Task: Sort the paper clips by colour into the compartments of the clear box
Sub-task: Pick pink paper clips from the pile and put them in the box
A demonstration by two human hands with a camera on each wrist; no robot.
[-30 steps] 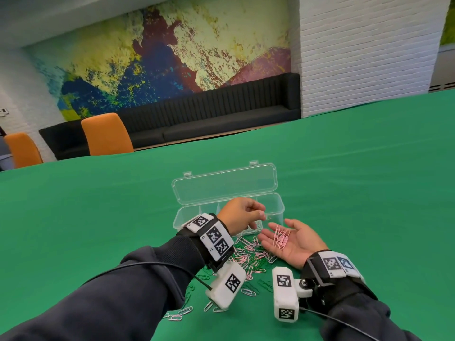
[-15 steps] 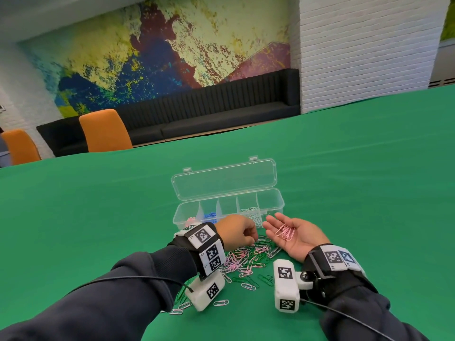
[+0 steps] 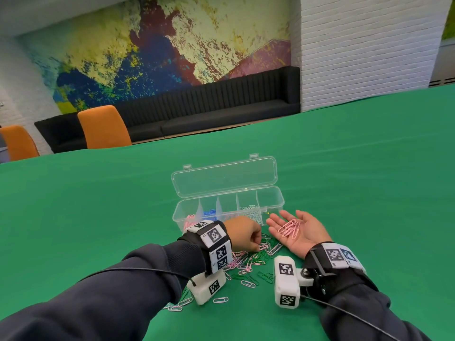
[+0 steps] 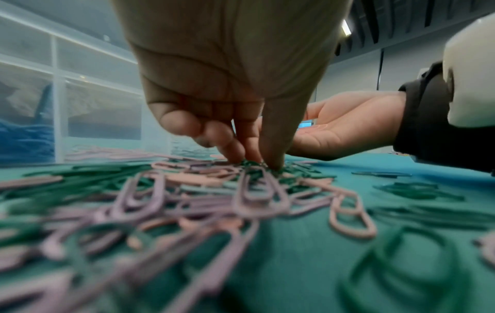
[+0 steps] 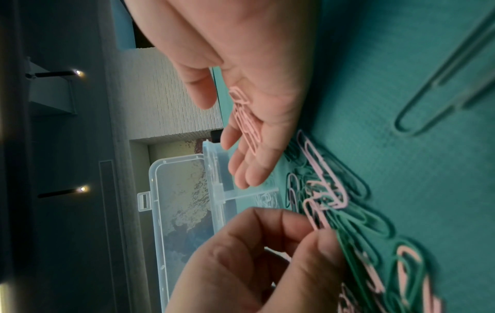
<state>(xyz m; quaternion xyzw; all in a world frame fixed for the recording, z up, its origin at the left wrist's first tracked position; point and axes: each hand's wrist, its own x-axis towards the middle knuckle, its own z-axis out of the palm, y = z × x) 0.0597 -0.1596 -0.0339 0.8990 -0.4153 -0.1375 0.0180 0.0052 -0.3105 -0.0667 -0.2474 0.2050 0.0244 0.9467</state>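
Note:
The clear box (image 3: 277,193) stands open, lid tipped back, holding pink clips (image 3: 188,221) at the left end, then blue clips (image 3: 209,214), and white clips (image 3: 252,212) further right. In front lies a mixed pile of pink, green and white clips (image 3: 248,263) (image 4: 214,190). My left hand (image 3: 257,247) (image 4: 257,163) is down in the pile, thumb and forefinger pinching the end of a pink clip (image 5: 312,213). My right hand (image 3: 288,219) (image 5: 241,131) rests palm up beside the pile, fingers straight, with several pink clips (image 3: 289,228) (image 5: 247,125) lying in the palm.
The green cloth table (image 3: 369,180) spreads wide on all sides. A few stray clips (image 3: 220,299) lie near my left wrist camera. Orange chairs (image 3: 103,127) and a black bench (image 3: 209,107) stand beyond the table's far edge.
My left hand has dropped from beside the box and the right palm down into the pile. The right hand stays palm up with its pink clips.

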